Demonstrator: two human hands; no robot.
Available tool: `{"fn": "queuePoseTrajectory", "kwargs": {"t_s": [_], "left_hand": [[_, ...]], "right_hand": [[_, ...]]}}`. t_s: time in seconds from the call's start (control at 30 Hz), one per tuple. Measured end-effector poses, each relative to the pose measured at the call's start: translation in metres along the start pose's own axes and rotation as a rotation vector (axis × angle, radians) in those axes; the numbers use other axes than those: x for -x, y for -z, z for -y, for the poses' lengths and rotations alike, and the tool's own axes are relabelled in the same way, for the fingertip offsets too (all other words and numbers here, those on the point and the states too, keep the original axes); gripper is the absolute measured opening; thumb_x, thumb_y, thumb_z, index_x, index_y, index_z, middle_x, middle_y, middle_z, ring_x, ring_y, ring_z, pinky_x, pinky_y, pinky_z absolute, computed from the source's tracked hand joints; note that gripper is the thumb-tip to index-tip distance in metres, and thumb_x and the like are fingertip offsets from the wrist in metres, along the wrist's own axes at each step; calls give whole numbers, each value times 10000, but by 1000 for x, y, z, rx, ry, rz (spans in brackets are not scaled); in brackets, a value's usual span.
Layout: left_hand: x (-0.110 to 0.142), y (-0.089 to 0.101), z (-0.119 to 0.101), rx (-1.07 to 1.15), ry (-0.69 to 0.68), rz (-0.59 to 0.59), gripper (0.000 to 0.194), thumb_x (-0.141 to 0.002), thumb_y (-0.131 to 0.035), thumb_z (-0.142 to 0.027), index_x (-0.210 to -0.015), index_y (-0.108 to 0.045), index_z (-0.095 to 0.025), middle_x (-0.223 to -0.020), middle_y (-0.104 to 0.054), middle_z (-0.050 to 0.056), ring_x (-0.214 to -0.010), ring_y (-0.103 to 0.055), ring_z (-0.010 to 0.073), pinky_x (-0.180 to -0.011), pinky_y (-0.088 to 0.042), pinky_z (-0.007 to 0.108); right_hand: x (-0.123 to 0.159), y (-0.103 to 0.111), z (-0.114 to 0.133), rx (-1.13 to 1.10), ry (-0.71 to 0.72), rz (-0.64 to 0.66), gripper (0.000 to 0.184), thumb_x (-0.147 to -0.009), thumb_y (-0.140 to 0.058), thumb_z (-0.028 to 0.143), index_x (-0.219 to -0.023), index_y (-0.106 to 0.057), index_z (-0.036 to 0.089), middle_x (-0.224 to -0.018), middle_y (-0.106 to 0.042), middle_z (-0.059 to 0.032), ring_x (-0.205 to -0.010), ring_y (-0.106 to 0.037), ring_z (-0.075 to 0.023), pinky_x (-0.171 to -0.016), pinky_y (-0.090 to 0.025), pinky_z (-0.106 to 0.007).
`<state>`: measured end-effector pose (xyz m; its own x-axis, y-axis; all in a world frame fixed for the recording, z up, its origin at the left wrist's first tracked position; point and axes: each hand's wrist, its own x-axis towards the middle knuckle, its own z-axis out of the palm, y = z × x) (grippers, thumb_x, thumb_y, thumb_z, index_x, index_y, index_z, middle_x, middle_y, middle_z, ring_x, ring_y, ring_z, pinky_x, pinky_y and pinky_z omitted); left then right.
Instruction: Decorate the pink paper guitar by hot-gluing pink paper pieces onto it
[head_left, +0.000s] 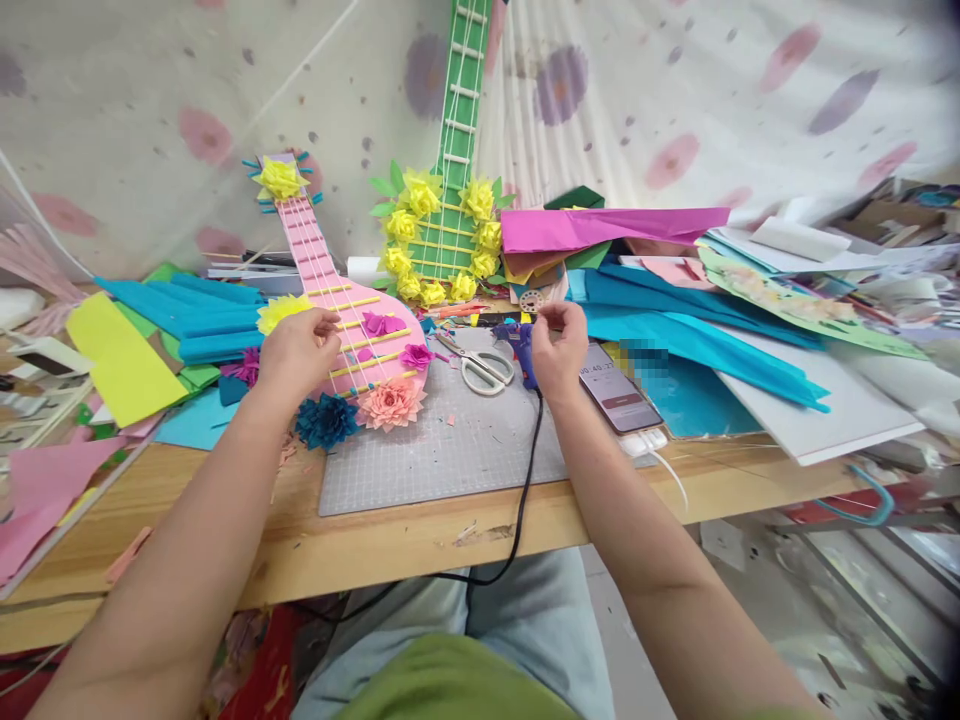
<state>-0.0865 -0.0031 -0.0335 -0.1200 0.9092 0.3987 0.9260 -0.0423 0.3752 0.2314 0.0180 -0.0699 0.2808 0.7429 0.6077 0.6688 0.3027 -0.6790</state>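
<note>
Steadying pink guitar (379, 345) should help: body over left part of mat (450, 460). Left hand (298, 352) curled over its left side, right hand (559, 345) bunched by glue gun (524, 355); can't tell if either holds anything. Keep cord (531, 462) clear of flowers (391, 402).

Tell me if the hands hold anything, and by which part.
I can't tell. The left hand is curled at the pink paper guitar, the right hand near the blue corded tool; anything they might pinch can't be made out.
</note>
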Motion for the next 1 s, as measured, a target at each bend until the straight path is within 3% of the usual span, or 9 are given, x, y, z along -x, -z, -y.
{"fn": "queuePoseTrajectory", "kwargs": {"t_s": [0.13,0.27,0.43,0.53,0.77,1.0], "left_hand": [[-5,-8,0,-178,-112,128,169,-756,-548,-294,-782,-682,-195,-785,-662,84,-822,-619,262,-760,-506,390],[-4,-25,2,-250,-152,81,179,-722,-643,-380,-690,-688,-211,-742,-613,90,-800,-607,270,-741,-508,396],[-7,-35,5,-256,-104,93,152,-710,-650,-352,-686,-693,-208,-666,-603,77,-743,-604,266,-716,-500,399],[-8,-33,2,-188,-69,140,99,-702,-643,-297,-665,-673,-211,-634,-620,59,-708,-601,244,-704,-487,373],[-3,-24,-5,-55,20,215,115,-719,-639,-316,-722,-625,-201,-722,-668,39,-706,-605,202,-650,-437,303],[-2,-12,-15,-115,80,214,146,-721,-654,-355,-730,-633,-210,-764,-673,35,-754,-609,218,-663,-416,308]], "right_hand": [[7,-5,-13,80,-34,-23,256,-813,-495,298,-1037,-512,173,-1088,-552,-154,-1089,-519,-252,-986,-433,-436],[13,-18,-27,81,-113,30,381,-783,-582,326,-1106,-487,149,-1160,-531,-179,-1149,-488,-269,-1016,-405,-446],[16,-29,-38,90,-268,173,434,-765,-634,352,-1117,-481,148,-1183,-564,-192,-1157,-524,-280,-998,-413,-440],[16,-31,-40,124,-337,239,421,-770,-635,389,-1079,-496,140,-1145,-601,-200,-1109,-564,-287,-959,-433,-432],[16,-32,-44,123,-332,265,428,-759,-626,408,-1077,-510,145,-1131,-626,-193,-1068,-586,-292,-913,-447,-421],[17,-32,-45,129,-354,280,462,-744,-631,402,-1103,-517,135,-1142,-629,-202,-1072,-584,-317,-901,-444,-435]]}}
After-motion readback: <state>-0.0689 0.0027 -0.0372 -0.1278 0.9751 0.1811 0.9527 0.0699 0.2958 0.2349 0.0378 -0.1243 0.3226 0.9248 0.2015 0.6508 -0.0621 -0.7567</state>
